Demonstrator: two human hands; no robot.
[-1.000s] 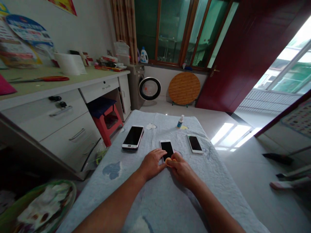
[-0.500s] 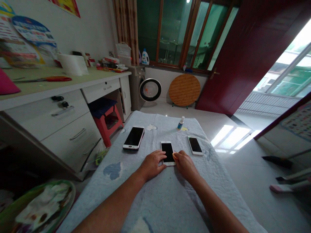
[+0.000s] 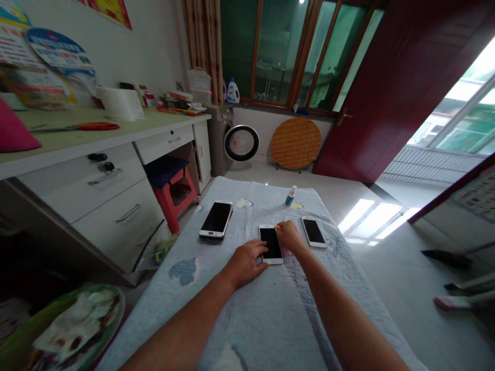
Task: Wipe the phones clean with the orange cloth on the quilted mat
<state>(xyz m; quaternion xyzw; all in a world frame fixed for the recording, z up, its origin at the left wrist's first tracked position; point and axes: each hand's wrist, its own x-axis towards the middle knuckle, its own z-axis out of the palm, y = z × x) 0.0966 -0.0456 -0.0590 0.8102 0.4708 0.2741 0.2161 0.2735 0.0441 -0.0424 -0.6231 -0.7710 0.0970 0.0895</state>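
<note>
A white smartphone (image 3: 273,243) with a dark screen lies face up on the cloth-covered table in front of me. My left hand (image 3: 248,260) holds it down at its left side, fingertips on the screen and thumb by the lower edge. At the phone's upper right edge, my right hand (image 3: 289,235) is closed on a small orange piece (image 3: 278,226), mostly hidden by the fingers. Another white smartphone (image 3: 314,232) lies to the right. On the left, a larger white smartphone (image 3: 216,219) rests on top of another dark device. A small spray bottle (image 3: 290,197) stands upright behind.
A light blue patterned cloth (image 3: 247,304) covers the table. White drawers (image 3: 116,206) and a red stool (image 3: 176,201) are on the left. At lower left sits a green-rimmed bin (image 3: 120,309). Beyond are a washing machine with its door (image 3: 242,143) open and a round wooden tabletop (image 3: 296,143).
My right hand has moved up along the phone's right edge, toward its top corner, with the orange piece. My left hand keeps its place on the phone. The view has shifted slightly.
</note>
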